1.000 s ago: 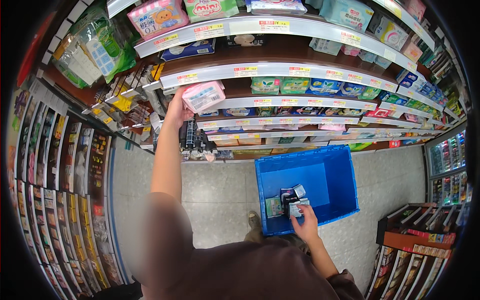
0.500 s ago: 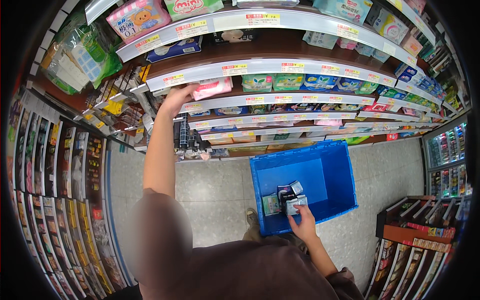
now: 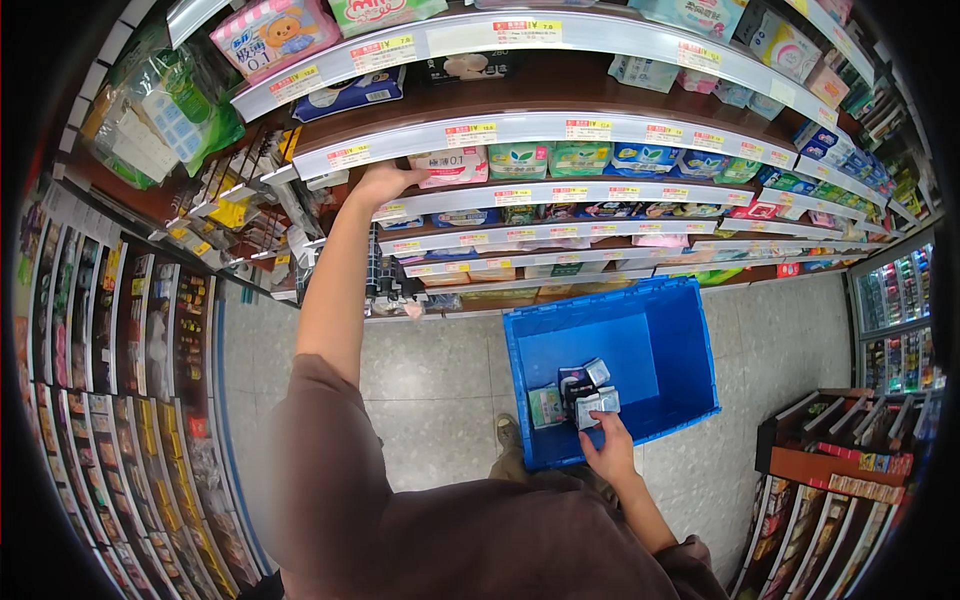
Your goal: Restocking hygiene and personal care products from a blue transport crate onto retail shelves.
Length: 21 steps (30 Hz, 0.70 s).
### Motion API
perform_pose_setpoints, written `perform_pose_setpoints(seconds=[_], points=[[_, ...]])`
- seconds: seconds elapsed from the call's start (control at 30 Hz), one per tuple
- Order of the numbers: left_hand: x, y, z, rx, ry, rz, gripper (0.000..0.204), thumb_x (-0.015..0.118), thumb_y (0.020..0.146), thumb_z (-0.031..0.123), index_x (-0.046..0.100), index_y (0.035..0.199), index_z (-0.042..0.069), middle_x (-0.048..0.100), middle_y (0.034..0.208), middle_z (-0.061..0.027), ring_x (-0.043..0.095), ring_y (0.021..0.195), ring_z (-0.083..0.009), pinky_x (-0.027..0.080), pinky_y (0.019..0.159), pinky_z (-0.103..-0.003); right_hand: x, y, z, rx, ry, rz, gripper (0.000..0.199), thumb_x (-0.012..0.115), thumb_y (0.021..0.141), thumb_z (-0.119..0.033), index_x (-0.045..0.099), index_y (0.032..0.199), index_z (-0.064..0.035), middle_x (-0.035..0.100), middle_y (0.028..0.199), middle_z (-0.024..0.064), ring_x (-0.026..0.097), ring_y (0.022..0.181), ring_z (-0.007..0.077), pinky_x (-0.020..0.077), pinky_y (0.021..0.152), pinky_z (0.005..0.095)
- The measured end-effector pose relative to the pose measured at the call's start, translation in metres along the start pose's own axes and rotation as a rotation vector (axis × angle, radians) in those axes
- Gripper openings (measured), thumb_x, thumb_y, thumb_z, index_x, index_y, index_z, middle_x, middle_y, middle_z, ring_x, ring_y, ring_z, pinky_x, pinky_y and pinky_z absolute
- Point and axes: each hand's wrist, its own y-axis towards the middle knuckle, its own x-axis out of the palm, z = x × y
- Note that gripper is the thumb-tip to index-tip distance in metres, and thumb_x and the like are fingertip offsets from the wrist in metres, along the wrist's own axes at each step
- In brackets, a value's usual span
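Observation:
On a middle shelf, my left hand grips the left end of a pink pack of sanitary pads; its front faces me. Some of those fingers are hidden beside the pack. Green packs of pads stand just to its right, with blue packs farther along. Below, my right hand reaches over the near edge of a blue plastic crate. Its thumb and fingers are closed on a small pale-blue and white pack. Dark packs and a green pack lie beside it in the crate.
Shelf edges with price tags run across in front of me. Bagged goods hang at the upper left. Stocked shelves line the left. A low display rack and a lit drinks cooler stand at the right.
My left hand has moved right with the pink pack, which has turned from tilted to level and sits beside the green packs. My right hand and the crate's contents have barely moved.

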Motion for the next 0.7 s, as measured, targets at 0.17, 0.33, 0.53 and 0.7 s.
perform_pose_setpoints(seconds=[0.17,0.33,0.53,0.7], points=[[0.012,0.004,-0.016,0.160,-0.087,0.065,0.055,0.082,0.075,0.025,0.060,0.118,-0.001,0.068,0.107,-0.0176,0.066,0.100,-0.0280,0.052,0.088,-0.036,0.002,-0.003,0.009,0.010,0.014,0.005,0.040,0.073,0.079,-0.014,0.060,0.115,-0.0016,0.063,0.105,0.0165,0.063,0.085,0.0329,0.0519,0.075,0.0409],[0.027,0.000,-0.015,0.300,0.170,0.167,0.053,0.085,0.073,0.027,0.060,0.109,-0.002,0.070,0.091,-0.0156,0.069,0.082,-0.0268,0.055,0.075,-0.037,-0.002,0.006,0.018,0.026,-0.025,-0.006,0.037,0.073,0.079,-0.013,0.060,0.112,-0.0020,0.064,0.101,0.0170,0.064,0.085,0.0345,0.0521,0.075,0.0419],[0.033,-0.004,-0.015,0.263,0.238,0.207,0.054,0.081,0.077,0.024,0.055,0.117,-0.003,0.071,0.092,-0.0176,0.070,0.084,-0.0290,0.055,0.078,-0.039,-0.002,0.016,0.043,0.031,-0.018,-0.011,0.033,0.073,0.080,-0.013,0.060,0.108,-0.0031,0.064,0.100,0.0161,0.065,0.088,0.0346,0.0524,0.075,0.0419],[0.024,-0.046,-0.037,0.431,0.253,0.387,0.047,0.072,0.084,0.017,0.056,0.123,-0.002,0.065,0.118,-0.0186,0.064,0.112,-0.0293,0.049,0.095,-0.038,0.022,0.035,0.099,0.187,-0.014,-0.200,0.031,0.073,0.079,-0.016,0.063,0.106,-0.0051,0.067,0.101,0.0141,0.066,0.096,0.0322,0.0534,0.080,0.0413]])
